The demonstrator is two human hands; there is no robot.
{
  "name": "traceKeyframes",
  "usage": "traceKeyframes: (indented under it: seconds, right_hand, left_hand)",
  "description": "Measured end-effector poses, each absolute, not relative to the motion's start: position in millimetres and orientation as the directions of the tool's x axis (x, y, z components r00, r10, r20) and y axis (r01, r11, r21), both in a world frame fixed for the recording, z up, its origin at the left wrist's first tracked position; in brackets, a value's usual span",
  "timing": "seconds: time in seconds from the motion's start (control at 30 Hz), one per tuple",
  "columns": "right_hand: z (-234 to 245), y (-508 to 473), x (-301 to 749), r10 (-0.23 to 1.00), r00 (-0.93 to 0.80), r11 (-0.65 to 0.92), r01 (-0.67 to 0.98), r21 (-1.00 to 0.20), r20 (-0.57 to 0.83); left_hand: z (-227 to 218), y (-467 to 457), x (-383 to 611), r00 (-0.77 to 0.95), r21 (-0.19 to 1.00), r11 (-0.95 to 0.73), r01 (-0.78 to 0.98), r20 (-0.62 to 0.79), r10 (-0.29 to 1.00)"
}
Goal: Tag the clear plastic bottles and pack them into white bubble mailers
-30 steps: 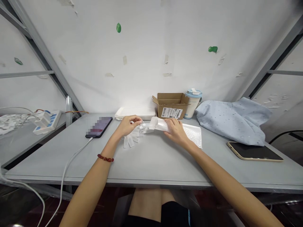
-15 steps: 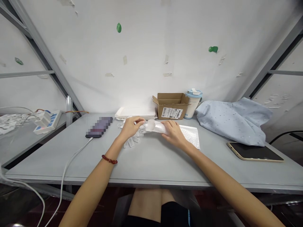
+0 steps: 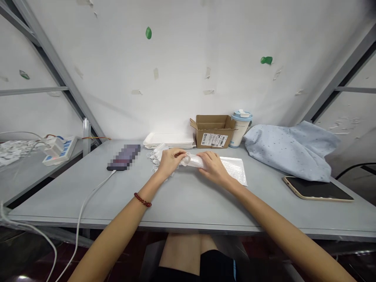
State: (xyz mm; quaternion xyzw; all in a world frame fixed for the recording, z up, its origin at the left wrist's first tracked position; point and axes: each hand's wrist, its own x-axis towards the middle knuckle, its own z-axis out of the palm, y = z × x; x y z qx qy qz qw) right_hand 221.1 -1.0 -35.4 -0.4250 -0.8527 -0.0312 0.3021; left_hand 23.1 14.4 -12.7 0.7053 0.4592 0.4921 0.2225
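My right hand (image 3: 213, 166) is closed around a white bubble-wrap bag (image 3: 196, 161), whose rounded mouth faces left. A flat silvery-white bubble sheet (image 3: 236, 170) shows on the table right of this hand; I cannot tell whether it is part of the same bag. At the bag's mouth, my left hand (image 3: 172, 160) pinches with thumb and fingertips, and what lies between them is too small to make out. Partly hidden behind the left hand is a pile of small white pieces (image 3: 155, 154).
Along the wall stand a stack of white flat packets (image 3: 169, 140), an open cardboard box (image 3: 214, 135) and a blue-lidded cup (image 3: 240, 129). A pale blue cloth (image 3: 289, 149) and a phone (image 3: 319, 188) lie right. Another phone (image 3: 125, 156) with a white cable (image 3: 88, 199) lies left.
My left hand has moved a little right, up to the bag's mouth. That mouth looks narrower and more bunched now. My right hand keeps its hold.
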Motion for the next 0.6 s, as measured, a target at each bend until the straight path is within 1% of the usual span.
traceKeyframes:
  seconds: [0.07,0.17,0.23,0.3,0.4,0.5,0.57,0.6]
  right_hand:
    - [-35.5,-0.1,222.3,0.704,-0.441,0.632,0.747,-0.206,0.557]
    - [-34.9,0.6,223.6,0.698,-0.421,0.628,0.748,-0.213,0.579]
    - [-34.7,0.4,223.4,0.696,-0.419,0.63,0.746,-0.215,0.583]
    - [-34.9,-0.2,222.4,0.695,-0.428,0.634,0.744,-0.212,0.578]
    - [-35.5,-1.0,221.0,0.693,-0.443,0.641,0.74,-0.204,0.569]
    - [-35.2,-1.1,221.7,0.698,-0.435,0.635,0.743,-0.21,0.569]
    - [-34.4,-0.5,223.3,0.704,-0.423,0.625,0.75,-0.215,0.57]
    - [-33.9,-0.2,224.2,0.708,-0.417,0.619,0.755,-0.217,0.57]
  left_hand:
    - [-14.0,14.4,24.2,0.07,0.762,-0.47,0.444,0.494,0.867]
    - [-12.8,13.1,24.9,0.062,0.713,-0.457,0.531,0.506,0.861]
    - [-10.8,11.0,25.6,0.078,0.721,-0.414,0.555,0.45,0.89]
    - [-8.4,8.0,27.0,0.12,0.764,-0.361,0.534,0.354,0.927]
    - [-4.5,3.5,29.8,0.247,0.801,-0.352,0.484,0.261,0.933]
    - [0.1,2.8,28.7,0.352,0.809,-0.397,0.433,0.254,0.901]
    - [3.6,6.7,21.5,0.329,0.81,-0.404,0.426,0.277,0.903]
    - [5.2,10.2,15.2,0.278,0.806,-0.397,0.44,0.298,0.913]
